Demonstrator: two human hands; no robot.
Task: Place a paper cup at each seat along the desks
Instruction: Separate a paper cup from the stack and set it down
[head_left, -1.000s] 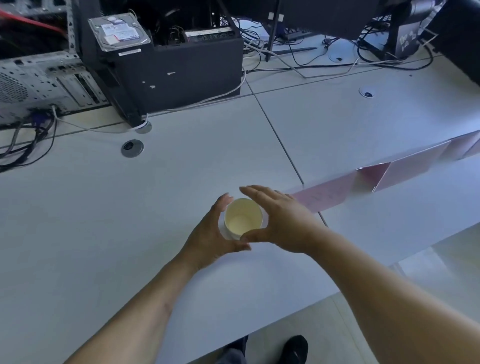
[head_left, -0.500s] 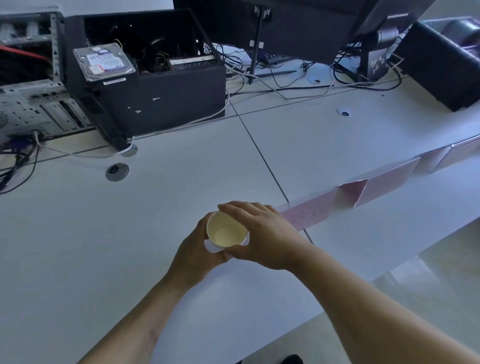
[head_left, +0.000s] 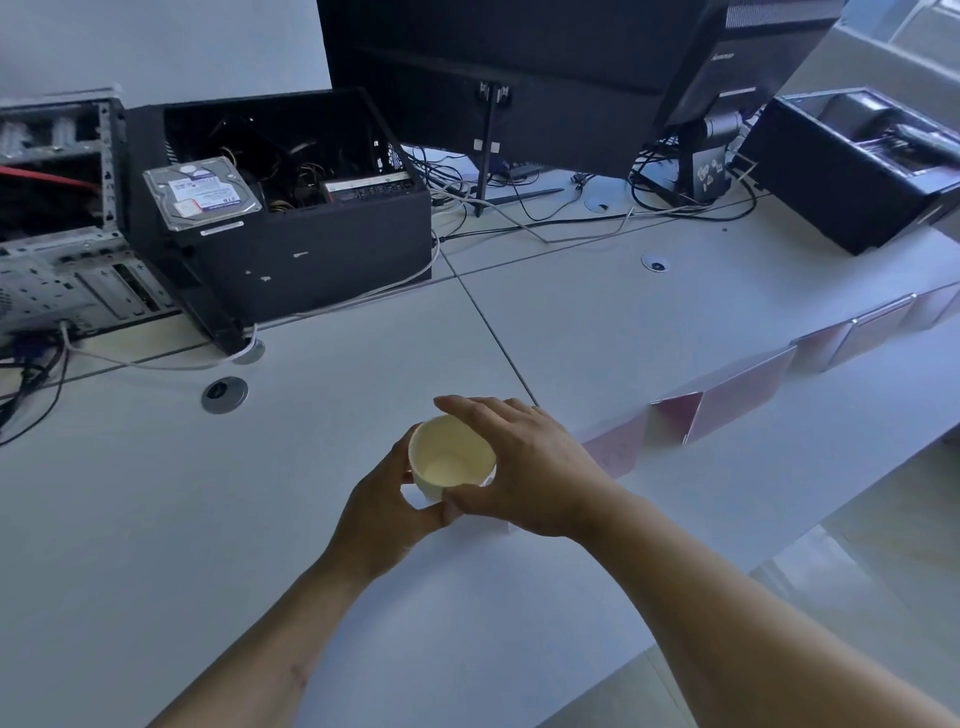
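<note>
An empty cream paper cup (head_left: 450, 458) is held upright just above the white desk (head_left: 156, 519), near its middle. My left hand (head_left: 387, 512) wraps the cup's left side and base. My right hand (head_left: 524, 465) grips its right side, fingers curled over the far rim. I cannot tell whether the cup's bottom touches the desk, as both hands hide it.
An open black computer case (head_left: 291, 244) with a hard drive (head_left: 200, 192) on it stands at the back left, beside a grey case (head_left: 52, 280). Monitors (head_left: 519, 78), cables and another black box (head_left: 857, 166) line the back. Pink folded cards (head_left: 727, 400) run along the right. A cable grommet (head_left: 224, 394) lies left of the cup.
Both hands closed around the cup, which was standing between them a second ago, and it now tilts slightly. The view has tipped up, showing more of the monitors.
</note>
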